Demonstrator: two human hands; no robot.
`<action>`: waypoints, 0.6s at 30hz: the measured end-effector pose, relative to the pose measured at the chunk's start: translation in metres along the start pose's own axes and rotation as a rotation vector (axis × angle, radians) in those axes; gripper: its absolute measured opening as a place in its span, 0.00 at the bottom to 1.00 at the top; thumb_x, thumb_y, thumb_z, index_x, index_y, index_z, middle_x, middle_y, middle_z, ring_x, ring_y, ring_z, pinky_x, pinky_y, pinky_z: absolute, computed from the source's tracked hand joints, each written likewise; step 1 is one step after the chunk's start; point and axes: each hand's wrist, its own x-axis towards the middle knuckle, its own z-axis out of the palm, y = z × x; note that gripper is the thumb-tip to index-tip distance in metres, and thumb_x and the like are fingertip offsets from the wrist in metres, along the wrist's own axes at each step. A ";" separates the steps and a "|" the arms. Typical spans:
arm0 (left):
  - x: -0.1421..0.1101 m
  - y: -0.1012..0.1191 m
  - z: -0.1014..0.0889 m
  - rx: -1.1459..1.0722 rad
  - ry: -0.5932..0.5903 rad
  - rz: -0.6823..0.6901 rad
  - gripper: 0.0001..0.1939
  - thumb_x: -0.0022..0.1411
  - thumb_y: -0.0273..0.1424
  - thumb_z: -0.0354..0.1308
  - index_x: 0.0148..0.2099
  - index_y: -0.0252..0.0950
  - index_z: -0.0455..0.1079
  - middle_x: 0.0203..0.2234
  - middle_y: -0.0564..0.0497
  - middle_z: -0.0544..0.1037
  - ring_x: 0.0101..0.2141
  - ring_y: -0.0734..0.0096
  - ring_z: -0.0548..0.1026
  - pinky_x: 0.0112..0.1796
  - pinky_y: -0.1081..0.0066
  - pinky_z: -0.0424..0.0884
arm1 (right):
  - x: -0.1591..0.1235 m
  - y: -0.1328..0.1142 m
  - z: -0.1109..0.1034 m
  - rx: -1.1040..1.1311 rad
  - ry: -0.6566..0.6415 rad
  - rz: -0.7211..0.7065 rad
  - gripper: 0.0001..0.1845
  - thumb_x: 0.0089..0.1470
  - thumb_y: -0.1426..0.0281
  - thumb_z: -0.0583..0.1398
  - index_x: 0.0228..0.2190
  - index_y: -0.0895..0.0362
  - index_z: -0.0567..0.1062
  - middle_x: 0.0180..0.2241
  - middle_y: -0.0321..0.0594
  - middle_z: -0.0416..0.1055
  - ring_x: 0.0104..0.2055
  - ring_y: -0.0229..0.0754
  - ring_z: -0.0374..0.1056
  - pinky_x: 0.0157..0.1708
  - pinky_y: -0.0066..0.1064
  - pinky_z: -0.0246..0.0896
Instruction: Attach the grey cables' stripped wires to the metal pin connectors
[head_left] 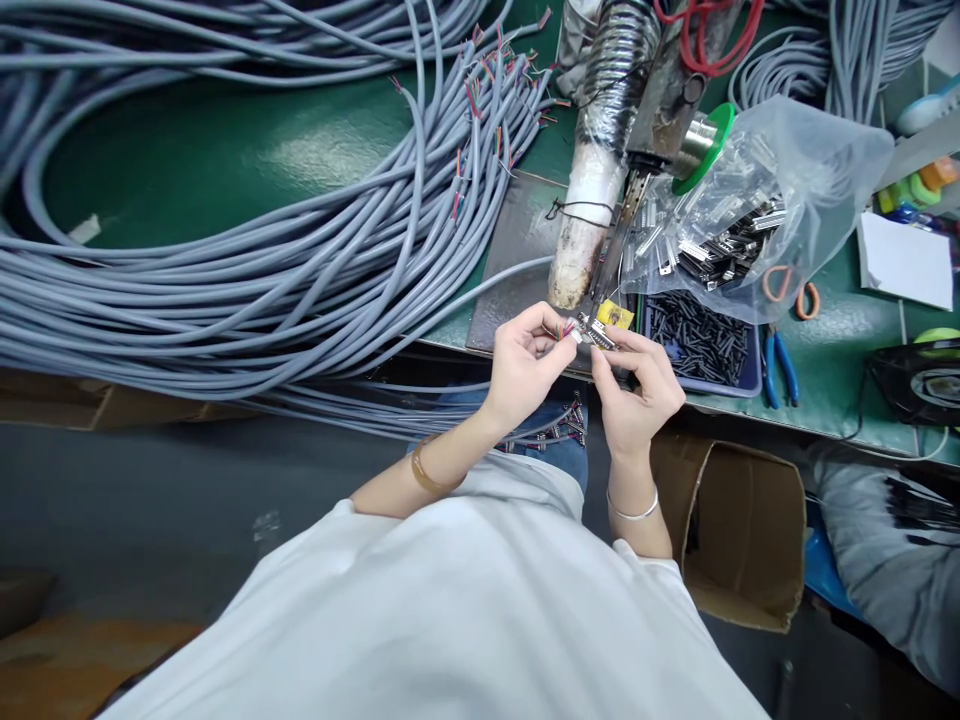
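Green work surface [247,150], its near edge crossing in front of a person in a white shirt.

Left hand [521,368]: fingers closed in a pinch on thin coloured wires [564,329], just over the near edge.

Right hand [637,395]: thumb and fingertips gripping a small metal connector [600,336], held beside the wires, near edge; whether they touch cannot be told.

Grey cables [300,285]: large looped bundle, left part of the surface, stripped ends toward the middle.

Dark plate [517,225]: flat, middle of the surface, reaching the near edge.

Wrapped tube [598,170]: silver above, white below, slanting over the plate, lower end near the hands.

Solder spool [697,148]: green flange, right of the tube.

Clear plastic bag [832,160]: metal connectors inside, behind the tray.

Tray [739,388]: blue, filled with small black pieces [694,340], near edge, right of the hands.

Pliers [780,368]: blue handles, just right of the tray.

Cardboard box [757,540]: below the near edge, right.
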 end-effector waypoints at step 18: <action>0.002 -0.004 -0.001 -0.064 -0.024 0.007 0.10 0.58 0.26 0.64 0.29 0.35 0.66 0.22 0.59 0.70 0.17 0.88 0.60 0.18 0.82 0.57 | 0.000 0.000 0.002 -0.020 0.025 -0.075 0.06 0.56 0.74 0.67 0.31 0.52 0.77 0.40 0.37 0.81 0.42 0.42 0.79 0.44 0.37 0.77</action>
